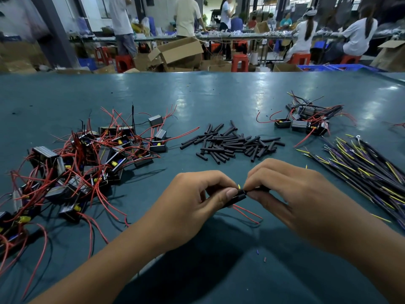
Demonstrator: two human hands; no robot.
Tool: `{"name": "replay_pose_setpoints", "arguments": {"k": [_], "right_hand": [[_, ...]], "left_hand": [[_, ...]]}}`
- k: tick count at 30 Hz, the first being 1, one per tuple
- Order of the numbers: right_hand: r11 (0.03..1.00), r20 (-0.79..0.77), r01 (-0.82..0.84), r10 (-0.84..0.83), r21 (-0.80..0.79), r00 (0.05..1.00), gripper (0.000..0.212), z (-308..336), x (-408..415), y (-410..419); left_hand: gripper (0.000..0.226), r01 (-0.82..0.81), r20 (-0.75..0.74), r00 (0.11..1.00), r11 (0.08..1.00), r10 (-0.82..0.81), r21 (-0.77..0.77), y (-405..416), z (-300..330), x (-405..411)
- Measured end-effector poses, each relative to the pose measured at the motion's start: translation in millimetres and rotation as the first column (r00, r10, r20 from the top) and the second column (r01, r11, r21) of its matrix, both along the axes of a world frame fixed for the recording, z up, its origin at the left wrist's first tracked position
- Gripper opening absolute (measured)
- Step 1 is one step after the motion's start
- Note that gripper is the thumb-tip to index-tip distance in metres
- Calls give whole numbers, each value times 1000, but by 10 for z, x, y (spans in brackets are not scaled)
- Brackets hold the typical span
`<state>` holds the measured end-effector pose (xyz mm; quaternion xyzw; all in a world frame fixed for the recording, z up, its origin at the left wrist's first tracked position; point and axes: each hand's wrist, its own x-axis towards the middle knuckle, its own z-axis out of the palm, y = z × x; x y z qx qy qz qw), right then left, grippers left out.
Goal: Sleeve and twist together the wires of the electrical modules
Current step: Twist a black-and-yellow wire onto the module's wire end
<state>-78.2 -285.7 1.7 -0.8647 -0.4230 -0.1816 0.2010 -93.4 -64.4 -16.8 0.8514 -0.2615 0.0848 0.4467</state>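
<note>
Both hands work near the front edge of the worktop [219, 95], mid-width. Left hand [197, 198] pinches a black sleeve [237, 197] between thumb and curled fingers. Right hand [291, 194] pinches a dark wire at the sleeve mouth, fingers curled; a yellow wire tip [238, 185] shows just above the joint. Two red leads [247, 212] trail out below.

Looks like the sleeving step. To do it well: hold the sleeve still, keep the wire ends straight and together, feed from close to the mouth so they don't buckle.

Unsleeved modules [87, 163] pile toward the left edge, spare sleeves [232, 143] mid-worktop, done modules [306, 121] far right, black-yellow wire bundle [361, 170] at the right edge.
</note>
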Motion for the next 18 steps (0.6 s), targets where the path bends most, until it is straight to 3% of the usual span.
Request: {"name": "replay_pose_setpoints", "arguments": {"k": [3, 6, 9, 18], "right_hand": [[998, 3, 38, -38, 44, 999, 12, 34, 10, -32], [997, -8, 46, -46, 62, 999, 12, 50, 13, -44], [998, 9, 39, -39, 50, 999, 12, 44, 4, -28], [997, 28, 24, -26, 77, 999, 13, 12, -12, 13]], "left_hand": [[9, 10, 32, 999, 1000, -10, -8, 17, 4, -15], [18, -33, 181, 983, 994, 14, 104, 21, 4, -15], [13, -85, 305, 951, 989, 44, 122, 1, -19, -6], [11, -119, 328, 942, 983, 69, 137, -37, -24, -39]]}}
